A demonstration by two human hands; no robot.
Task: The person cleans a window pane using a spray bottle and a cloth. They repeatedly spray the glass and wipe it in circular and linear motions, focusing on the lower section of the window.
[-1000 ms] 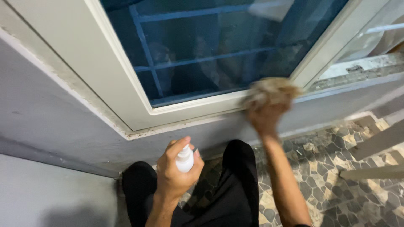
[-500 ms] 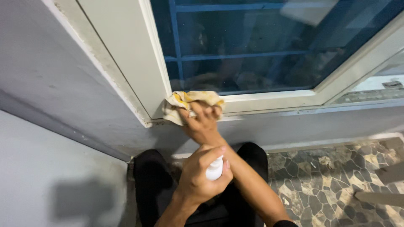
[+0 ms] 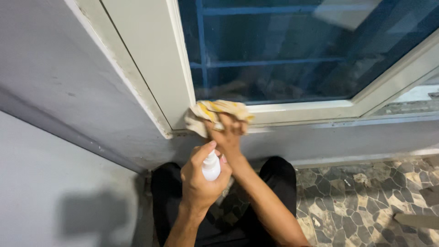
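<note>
Since half a second ago the right hand (image 3: 227, 135) has barely shifted along the frame, its cloth (image 3: 215, 114) staying at the lower left corner of the window, while the left hand (image 3: 199, 180) has lifted a little and its forefinger has risen onto the top of the bottle. Nearest the camera, the person's dark trousers (image 3: 270, 183) show they are crouched low, which brings both hands level with the bottom of the window. The left hand is closed around a small white spray bottle (image 3: 211, 167), held upright just below the right wrist, forefinger on the nozzle head; kept that close, it seems ready to wet the spot being wiped. Above it, the right hand is clenched on the crumpled cream and yellow cloth, pressing it against the white window frame (image 3: 292, 110) right where the bottom rail meets the upright, a corner where grime tends to gather. The bunched grip gives a thick pad to push into that angle. Beyond lies the dark blue glass pane (image 3: 283, 50) with bars behind it, the grey wall (image 3: 68, 91) to the left, and a stone-patterned floor (image 3: 366, 201) to the right.
</note>
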